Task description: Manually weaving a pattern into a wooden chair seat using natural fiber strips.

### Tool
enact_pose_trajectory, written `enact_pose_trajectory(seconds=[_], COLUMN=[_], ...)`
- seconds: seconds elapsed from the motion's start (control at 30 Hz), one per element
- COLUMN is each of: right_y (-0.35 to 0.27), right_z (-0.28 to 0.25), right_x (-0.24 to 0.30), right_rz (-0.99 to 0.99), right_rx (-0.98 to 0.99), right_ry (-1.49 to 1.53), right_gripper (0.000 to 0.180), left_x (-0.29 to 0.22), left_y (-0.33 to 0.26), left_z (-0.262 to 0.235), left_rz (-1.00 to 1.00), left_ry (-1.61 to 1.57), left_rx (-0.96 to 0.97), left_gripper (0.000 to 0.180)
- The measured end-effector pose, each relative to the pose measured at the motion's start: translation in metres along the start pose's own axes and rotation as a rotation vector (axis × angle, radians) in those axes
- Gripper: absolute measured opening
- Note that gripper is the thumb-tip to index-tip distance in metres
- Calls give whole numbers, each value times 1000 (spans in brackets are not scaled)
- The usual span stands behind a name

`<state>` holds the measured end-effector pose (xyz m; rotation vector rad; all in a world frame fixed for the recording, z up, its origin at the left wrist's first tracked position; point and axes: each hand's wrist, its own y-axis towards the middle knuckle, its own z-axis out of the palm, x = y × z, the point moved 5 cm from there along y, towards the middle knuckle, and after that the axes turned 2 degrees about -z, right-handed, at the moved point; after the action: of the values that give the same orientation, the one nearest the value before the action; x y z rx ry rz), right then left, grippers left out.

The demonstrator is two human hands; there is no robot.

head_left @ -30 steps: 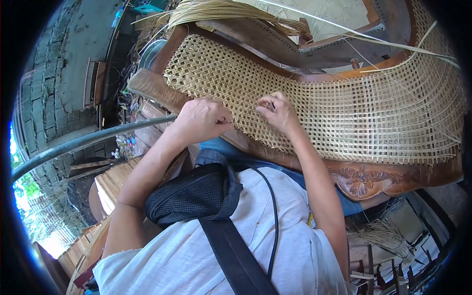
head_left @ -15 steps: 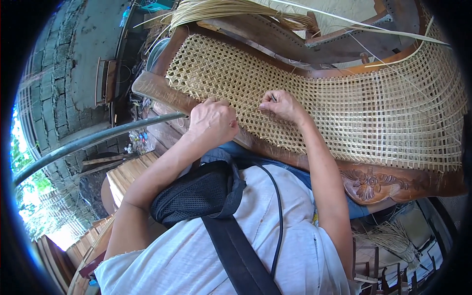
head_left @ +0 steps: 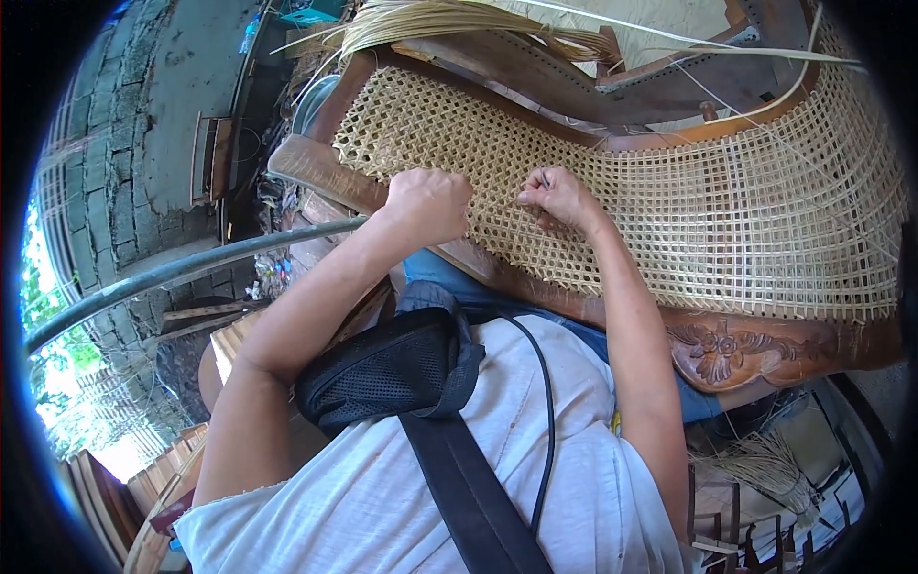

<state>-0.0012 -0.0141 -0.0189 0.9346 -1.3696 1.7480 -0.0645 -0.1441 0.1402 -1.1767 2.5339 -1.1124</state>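
Observation:
Across my lap lies a wooden chair frame (head_left: pixel 320 177) with a woven cane panel (head_left: pixel 478 134) in open, many-sided holes. My left hand (head_left: pixel 428 204) is curled closed over the panel's near edge, by the wooden rail; its fingers point away from me, so what they hold is hidden. To its right, my right hand (head_left: pixel 564 199) is closed in a pinch just above the weave. A small, slim dark tool (head_left: pixel 543 178) shows between its thumb and fingers; most of it is covered. The two hands are apart.
A bundle of pale cane strands (head_left: pixel 411 27) rests on the frame's far side. Further right, the panel (head_left: pixel 794 210) has a squarer, looser weave with loose strands over it. Carved wood (head_left: pixel 722 359) edges the near right. A metal pipe (head_left: pixel 191 268) crosses at left.
My left hand has moved slightly right and turned, with its back rolled upward and the wrist lifted. My right hand has shifted a little to the right, still pinching the slim dark tool.

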Motion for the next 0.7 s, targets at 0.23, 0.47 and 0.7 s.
enact_pose_trajectory(seconds=[0.23, 0.47, 0.7], right_y=[-33, -121, -123], right_z=[-34, -111, -109], right_x=[37, 148, 138], right_rz=[-63, -155, -340], right_rx=[-65, -292, -400], right_ry=[-406, -574, -393], right_gripper=[15, 15, 21], left_x=[-26, -79, -63], left_y=[16, 52, 30], left_z=[-18, -18, -62], left_rz=[159, 393, 342], left_ry=[-11, -1615, -1237], left_rx=[251, 35, -116], left_gripper=[29, 43, 37])
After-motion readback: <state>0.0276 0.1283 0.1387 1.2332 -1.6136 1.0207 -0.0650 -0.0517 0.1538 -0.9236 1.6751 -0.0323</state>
